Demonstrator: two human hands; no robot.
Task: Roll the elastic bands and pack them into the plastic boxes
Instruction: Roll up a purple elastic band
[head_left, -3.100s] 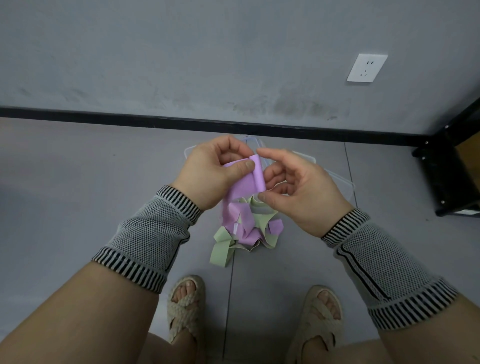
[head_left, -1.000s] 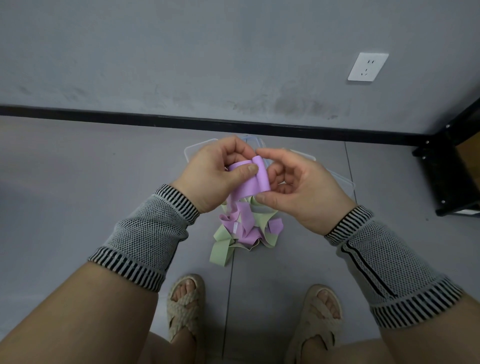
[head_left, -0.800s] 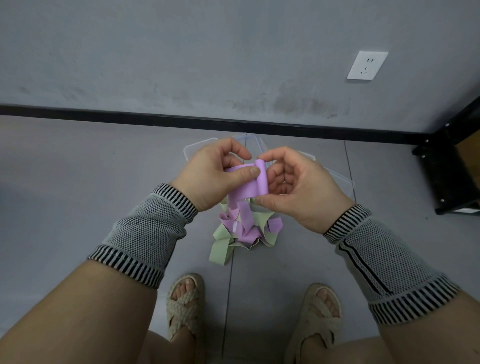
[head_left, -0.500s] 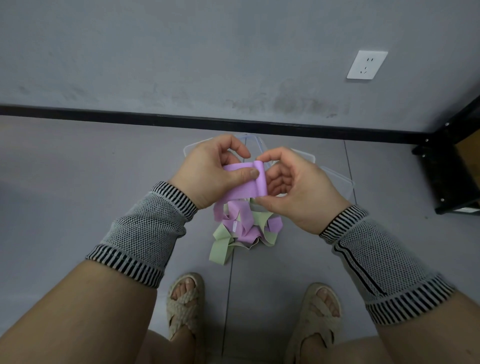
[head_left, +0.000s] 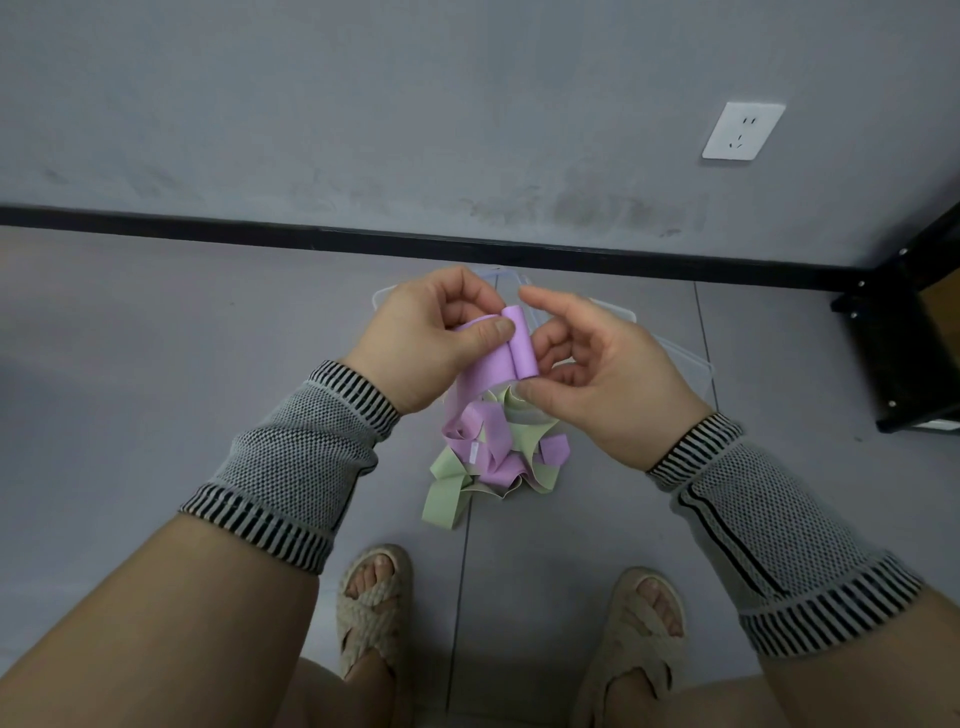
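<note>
A purple elastic band is held in the air between both hands, its upper end wound into a small tight roll. My left hand pinches the flat part with the thumb on top. My right hand cups the roll from the right, thumb under it and fingers curled behind. The band's loose tail hangs down to a heap of purple and green bands on the floor. Clear plastic boxes lie on the floor behind my hands, mostly hidden by them.
Grey tiled floor meets a grey wall with a black skirting. A white socket is on the wall. A black metal frame stands at the right. My two sandalled feet are below the heap.
The roll at the band's end has grown a little thicker as both hands turn it. The hanging tail has got shorter. The hands stay in the same place above the heap.
</note>
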